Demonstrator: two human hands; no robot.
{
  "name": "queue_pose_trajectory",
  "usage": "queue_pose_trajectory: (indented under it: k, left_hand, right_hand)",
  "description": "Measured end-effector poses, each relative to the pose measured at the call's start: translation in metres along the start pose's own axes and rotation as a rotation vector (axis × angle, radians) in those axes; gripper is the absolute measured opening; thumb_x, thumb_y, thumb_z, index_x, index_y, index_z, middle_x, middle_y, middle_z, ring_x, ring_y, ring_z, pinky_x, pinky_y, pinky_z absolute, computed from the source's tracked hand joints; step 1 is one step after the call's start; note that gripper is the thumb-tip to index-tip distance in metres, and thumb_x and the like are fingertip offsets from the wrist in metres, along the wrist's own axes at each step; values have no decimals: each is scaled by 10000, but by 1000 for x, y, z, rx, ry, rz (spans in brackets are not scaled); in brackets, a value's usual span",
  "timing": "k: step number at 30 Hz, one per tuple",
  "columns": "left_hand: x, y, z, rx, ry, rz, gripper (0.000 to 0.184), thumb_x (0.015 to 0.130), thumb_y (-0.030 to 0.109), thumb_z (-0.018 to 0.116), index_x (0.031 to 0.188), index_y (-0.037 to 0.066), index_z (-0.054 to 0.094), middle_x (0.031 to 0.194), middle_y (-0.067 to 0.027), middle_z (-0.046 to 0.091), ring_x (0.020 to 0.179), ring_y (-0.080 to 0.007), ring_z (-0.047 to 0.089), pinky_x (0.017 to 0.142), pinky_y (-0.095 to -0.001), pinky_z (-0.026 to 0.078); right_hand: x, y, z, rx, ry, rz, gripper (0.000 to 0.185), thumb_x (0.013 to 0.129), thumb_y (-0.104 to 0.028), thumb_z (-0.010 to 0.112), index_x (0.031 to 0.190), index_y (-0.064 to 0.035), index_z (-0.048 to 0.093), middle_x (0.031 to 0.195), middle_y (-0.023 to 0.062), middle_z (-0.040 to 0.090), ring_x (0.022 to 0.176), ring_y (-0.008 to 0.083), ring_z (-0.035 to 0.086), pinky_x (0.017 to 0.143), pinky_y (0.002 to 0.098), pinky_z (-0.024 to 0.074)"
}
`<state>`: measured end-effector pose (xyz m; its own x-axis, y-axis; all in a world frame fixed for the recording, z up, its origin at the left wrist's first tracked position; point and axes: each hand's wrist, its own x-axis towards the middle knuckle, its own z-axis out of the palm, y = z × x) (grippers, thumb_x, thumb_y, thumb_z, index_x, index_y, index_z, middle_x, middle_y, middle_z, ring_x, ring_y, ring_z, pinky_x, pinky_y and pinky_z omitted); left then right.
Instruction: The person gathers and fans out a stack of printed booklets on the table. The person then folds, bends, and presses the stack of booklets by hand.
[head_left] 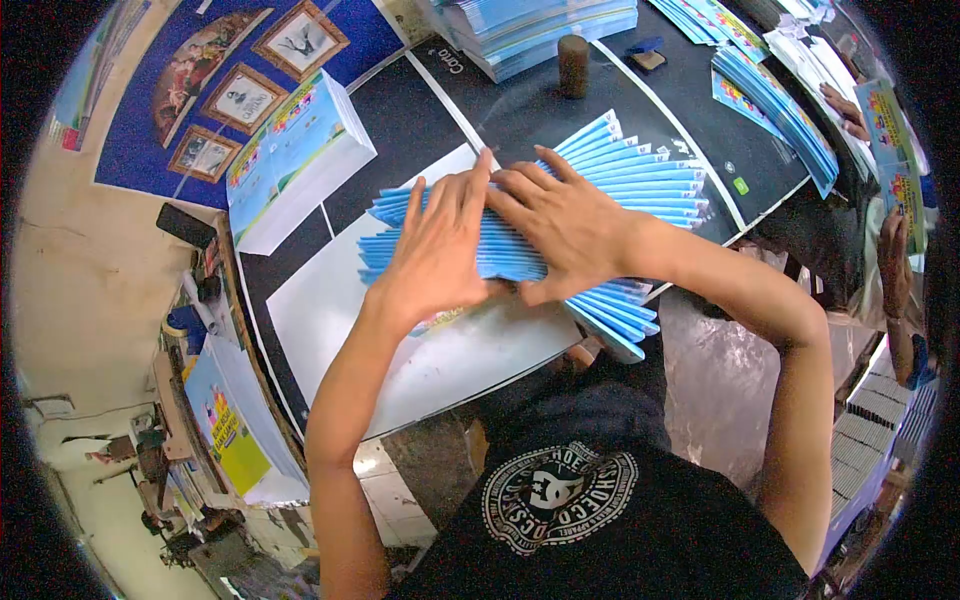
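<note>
Blue folded sheets (pixel 640 185) with whitish ends fan out, overlapping, beneath the left hand (pixel 435 240) and right hand (pixel 568 222), their fingers spread, resting on top.

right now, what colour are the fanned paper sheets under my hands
The fanned paper sheets are mostly blue; head view.
</note>
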<state>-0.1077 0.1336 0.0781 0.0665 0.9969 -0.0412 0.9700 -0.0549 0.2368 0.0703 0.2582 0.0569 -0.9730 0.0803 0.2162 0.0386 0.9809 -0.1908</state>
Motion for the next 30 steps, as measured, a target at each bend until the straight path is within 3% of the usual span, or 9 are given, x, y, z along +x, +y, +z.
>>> queue_pose_trajectory:
  k: [4,10,13,17,20,23,24,27,30]
  left_hand:
    - [0,5,0,-27,50,-45,1402,554,429,925,1610,0,109,1357,-211,480,1313,-376,456,1153,-585,281]
    - [-2,0,8,11,56,-4,1309,542,393,892,1585,1,204,1385,-224,449,1344,-379,423,1137,-557,290]
    - [0,2,7,16,55,-5,1301,533,411,888,1578,8,225,1394,-229,437,1348,-390,412,1140,-552,283]
    - [-3,2,6,8,45,-6,1263,547,410,890,1567,16,257,1401,-231,444,1336,-417,430,1148,-526,309]
    - [-6,3,5,-11,50,-23,1256,548,402,893,1566,19,265,1400,-227,445,1334,-412,429,1148,-520,302]
    - [-3,5,6,-17,53,-37,1271,533,389,902,1568,20,263,1401,-223,443,1332,-407,432,1150,-518,296]
    - [-3,6,6,-14,52,-42,1277,528,384,905,1569,20,261,1402,-222,443,1332,-405,433,1151,-517,295]
    - [-3,6,5,-4,39,-34,1291,520,379,909,1573,21,254,1407,-219,440,1334,-401,431,1150,-517,296]
    - [-2,6,7,6,46,-46,1281,525,385,906,1569,23,258,1408,-215,440,1332,-404,431,1146,-514,301]
  right_hand:
    - [-3,2,-13,54,38,64,1110,775,-700,681,1509,58,336,1482,298,443,1399,423,425,1179,593,278]
    - [-4,9,-68,-77,403,124,1011,852,-690,635,1586,-81,304,1596,232,348,1493,413,311,1214,594,222]
    - [-19,24,-6,-106,47,227,983,874,-686,616,1592,-91,307,1615,204,341,1517,399,274,1229,582,192]
    - [-38,46,-39,28,187,298,891,971,-732,388,1578,-82,349,1600,207,376,1518,376,289,1225,563,210]
    - [-93,105,-49,692,591,556,895,995,-735,226,1601,-80,292,1643,190,297,1550,327,214,1243,527,111]
    - [-153,139,-28,1211,1007,756,999,954,-794,71,1625,-66,210,1693,183,156,1585,289,59,1242,515,-62]
    - [-163,141,-14,1255,1043,779,1017,946,-810,108,1625,-57,195,1703,167,119,1587,277,15,1231,521,-101]
    - [-143,113,20,1465,1000,849,1023,953,-811,153,1612,-32,225,1694,162,171,1576,302,110,1254,493,-22]
    - [-92,66,37,1464,703,700,992,981,-776,173,1620,-18,154,1689,167,175,1563,279,158,1267,425,80]
